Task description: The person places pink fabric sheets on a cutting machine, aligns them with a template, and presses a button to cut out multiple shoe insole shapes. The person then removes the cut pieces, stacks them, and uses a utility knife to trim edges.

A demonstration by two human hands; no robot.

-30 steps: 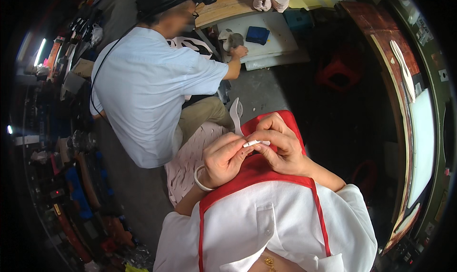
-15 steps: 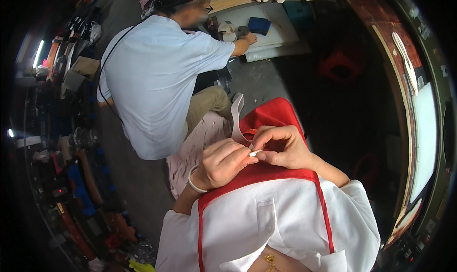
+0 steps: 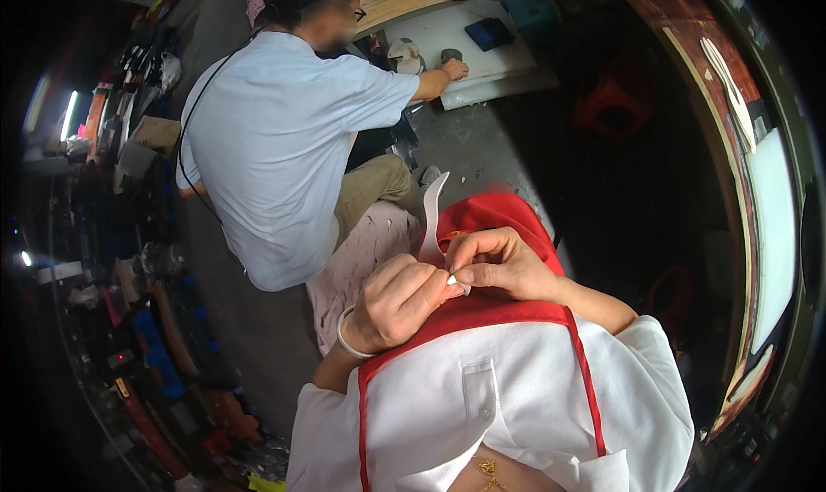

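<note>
My left hand [image 3: 397,301], with a pale bracelet at the wrist, is closed, its fingers bent. A curved pale pink strip [image 3: 432,217] runs up from behind its fingers, one end standing free. Facing it, my right hand [image 3: 508,268] pinches with thumb and index finger at a small white piece [image 3: 451,279] between the two hands. Fingertips of both hands nearly meet there, above my red apron [image 3: 499,217]. The strip's lower part is mostly hidden by the fingers.
A co-worker in a light blue shirt [image 3: 275,148] sits at the left, one hand [image 3: 456,69] at a grey round object on a white board [image 3: 516,55]. A pink sheet with slits [image 3: 370,238] hangs between us. A red stool [image 3: 615,105] stands right; cluttered shelves line the left.
The pink strip now stands straighter, its free end higher. My fingers have shifted slightly around the small white piece. The co-worker's hand has moved a little to the right.
</note>
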